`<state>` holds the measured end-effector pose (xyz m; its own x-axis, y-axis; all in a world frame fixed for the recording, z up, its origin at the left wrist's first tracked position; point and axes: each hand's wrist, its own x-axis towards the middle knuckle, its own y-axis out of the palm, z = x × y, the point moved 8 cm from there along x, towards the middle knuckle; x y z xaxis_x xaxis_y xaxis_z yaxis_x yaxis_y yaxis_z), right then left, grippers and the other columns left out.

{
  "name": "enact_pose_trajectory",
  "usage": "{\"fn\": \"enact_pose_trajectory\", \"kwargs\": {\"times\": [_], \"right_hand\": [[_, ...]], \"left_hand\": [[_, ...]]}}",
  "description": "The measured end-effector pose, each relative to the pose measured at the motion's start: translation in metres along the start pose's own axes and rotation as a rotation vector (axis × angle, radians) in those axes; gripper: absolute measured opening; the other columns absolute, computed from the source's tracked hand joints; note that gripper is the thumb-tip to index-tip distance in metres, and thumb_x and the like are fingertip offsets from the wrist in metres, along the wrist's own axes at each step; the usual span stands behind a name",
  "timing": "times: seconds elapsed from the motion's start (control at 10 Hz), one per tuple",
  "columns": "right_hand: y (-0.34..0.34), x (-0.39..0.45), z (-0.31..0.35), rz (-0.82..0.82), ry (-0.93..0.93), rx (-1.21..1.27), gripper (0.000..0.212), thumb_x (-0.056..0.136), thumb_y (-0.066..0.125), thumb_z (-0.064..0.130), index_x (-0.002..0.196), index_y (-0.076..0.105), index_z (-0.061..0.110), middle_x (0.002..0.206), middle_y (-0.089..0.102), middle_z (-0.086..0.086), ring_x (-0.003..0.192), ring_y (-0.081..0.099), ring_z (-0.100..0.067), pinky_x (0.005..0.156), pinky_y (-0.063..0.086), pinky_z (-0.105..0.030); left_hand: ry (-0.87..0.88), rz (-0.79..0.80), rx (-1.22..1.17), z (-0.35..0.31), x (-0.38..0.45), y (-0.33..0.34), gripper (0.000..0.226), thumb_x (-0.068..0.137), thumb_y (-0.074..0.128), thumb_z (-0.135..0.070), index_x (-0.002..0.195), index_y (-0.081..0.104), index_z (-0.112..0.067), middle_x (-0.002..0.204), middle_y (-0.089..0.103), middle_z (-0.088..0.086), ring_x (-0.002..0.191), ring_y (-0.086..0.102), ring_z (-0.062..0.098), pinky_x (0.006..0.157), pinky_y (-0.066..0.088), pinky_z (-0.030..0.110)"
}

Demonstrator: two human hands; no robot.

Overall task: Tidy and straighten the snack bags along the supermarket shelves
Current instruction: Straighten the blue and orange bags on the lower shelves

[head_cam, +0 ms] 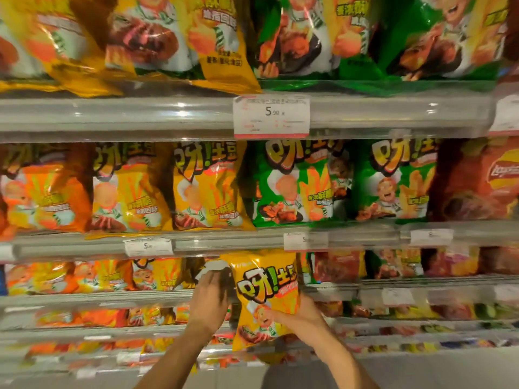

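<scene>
Right hand (302, 318) grips yellow bag (264, 293) before shelves (168, 119).

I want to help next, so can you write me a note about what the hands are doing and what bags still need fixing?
Right hand: grips a yellow bag out in front of the shelves, tilted a bit.
Left hand: reaches into the gap on the third shelf beside that bag; what its fingers touch is blurred.
Done: the green bags on the second shelf stand fairly upright.
Left: set the held bag back upright in its row; straighten the leaning yellow bags on the second shelf and the tilted ones on the top shelf. Lower shelves are too blurred to judge.
</scene>
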<state>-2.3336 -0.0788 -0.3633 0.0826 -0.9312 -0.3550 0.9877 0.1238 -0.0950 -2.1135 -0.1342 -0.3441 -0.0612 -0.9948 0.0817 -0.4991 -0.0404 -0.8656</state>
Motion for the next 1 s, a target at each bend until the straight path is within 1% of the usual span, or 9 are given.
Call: {"fn": "enact_pose_trajectory", "kwargs": {"times": [0.1, 0.2, 0.3, 0.4, 0.5, 0.6, 0.7, 0.9, 1.0], "right_hand": [[0.033, 0.020, 0.016, -0.025, -0.018, 0.000, 0.053, 0.067, 0.095, 0.028, 0.113, 0.069, 0.030, 0.099, 0.078, 0.019, 0.096, 0.071, 0.002, 0.078, 0.051, -0.013], [0.052, 0.040, 0.036, -0.101, -0.060, -0.020, 0.049, 0.068, 0.095, 0.030, 0.109, 0.067, 0.029, 0.098, 0.077, 0.016, 0.097, 0.071, -0.002, 0.085, 0.053, -0.021], [0.071, 0.052, 0.055, -0.101, -0.096, -0.121, 0.073, 0.070, 0.093, 0.037, 0.132, 0.061, 0.013, 0.130, 0.069, 0.000, 0.124, 0.062, -0.019, 0.112, 0.045, -0.045], [0.085, 0.061, 0.073, -0.080, -0.220, -0.443, 0.067, 0.082, 0.082, 0.044, 0.139, 0.052, 0.025, 0.135, 0.062, 0.007, 0.129, 0.054, -0.021, 0.115, 0.039, -0.042], [0.076, 0.078, 0.058, -0.253, -0.014, 0.333, 0.068, 0.105, 0.053, 0.038, 0.153, 0.030, -0.004, 0.159, 0.035, -0.025, 0.145, 0.034, -0.041, 0.120, 0.028, -0.046], [0.077, 0.081, 0.071, -0.325, -0.220, -0.151, 0.042, 0.100, 0.064, 0.027, 0.140, 0.051, 0.023, 0.145, 0.057, -0.001, 0.141, 0.046, -0.020, 0.110, 0.037, -0.031], [0.108, 0.096, 0.067, -0.204, -0.260, -0.256, 0.033, 0.086, 0.082, 0.024, 0.112, 0.067, 0.039, 0.113, 0.072, 0.024, 0.113, 0.064, 0.005, 0.091, 0.045, -0.011], [0.120, 0.112, 0.047, -0.156, -0.125, -0.222, 0.040, 0.076, 0.086, 0.048, 0.111, 0.072, 0.034, 0.114, 0.074, 0.013, 0.110, 0.067, -0.011, 0.095, 0.053, -0.032], [0.126, 0.116, 0.042, -0.133, -0.036, -0.289, 0.030, 0.072, 0.089, 0.050, 0.094, 0.069, 0.045, 0.100, 0.071, 0.026, 0.103, 0.067, -0.008, 0.089, 0.052, -0.027]], "left_hand": [[0.010, 0.067, 0.234, 0.035, -0.018, -0.016, 0.058, 0.086, 0.057, -0.015, 0.143, 0.045, -0.013, 0.132, 0.052, 0.005, 0.123, 0.045, 0.026, 0.108, 0.038, 0.034], [0.063, 0.072, 0.292, 0.049, -0.027, -0.027, 0.055, 0.094, 0.044, -0.017, 0.149, 0.038, -0.013, 0.137, 0.048, 0.006, 0.128, 0.043, 0.027, 0.110, 0.034, 0.033], [0.085, 0.085, 0.308, 0.055, -0.034, -0.031, 0.059, 0.095, 0.044, -0.015, 0.153, 0.030, -0.011, 0.147, 0.040, 0.009, 0.137, 0.037, 0.029, 0.116, 0.029, 0.034], [0.023, 0.090, 0.246, 0.068, -0.039, -0.031, 0.066, 0.092, 0.050, -0.012, 0.152, 0.022, -0.013, 0.153, 0.031, 0.008, 0.142, 0.031, 0.024, 0.118, 0.026, 0.032], [0.046, 0.087, 0.180, 0.072, -0.040, -0.031, 0.065, 0.089, 0.052, -0.010, 0.149, 0.025, -0.013, 0.154, 0.027, 0.007, 0.144, 0.028, 0.022, 0.119, 0.024, 0.030], [0.116, 0.063, 0.239, 0.069, -0.043, -0.032, 0.059, 0.092, 0.047, -0.012, 0.147, 0.027, -0.010, 0.158, 0.021, 0.007, 0.147, 0.022, 0.023, 0.120, 0.020, 0.029], [0.149, 0.111, 0.377, 0.067, -0.045, -0.026, 0.059, 0.096, 0.046, -0.022, 0.149, 0.027, -0.003, 0.159, 0.022, 0.014, 0.150, 0.015, 0.030, 0.124, 0.011, 0.037], [0.191, 0.149, 0.493, 0.072, -0.046, -0.021, 0.051, 0.089, 0.051, -0.025, 0.134, 0.046, -0.003, 0.130, 0.050, 0.014, 0.128, 0.042, 0.037, 0.117, 0.028, 0.047], [0.175, 0.096, 0.435, 0.070, -0.048, -0.026, 0.043, 0.085, 0.057, -0.025, 0.123, 0.056, -0.007, 0.117, 0.057, 0.011, 0.113, 0.051, 0.032, 0.105, 0.044, 0.044]]}}
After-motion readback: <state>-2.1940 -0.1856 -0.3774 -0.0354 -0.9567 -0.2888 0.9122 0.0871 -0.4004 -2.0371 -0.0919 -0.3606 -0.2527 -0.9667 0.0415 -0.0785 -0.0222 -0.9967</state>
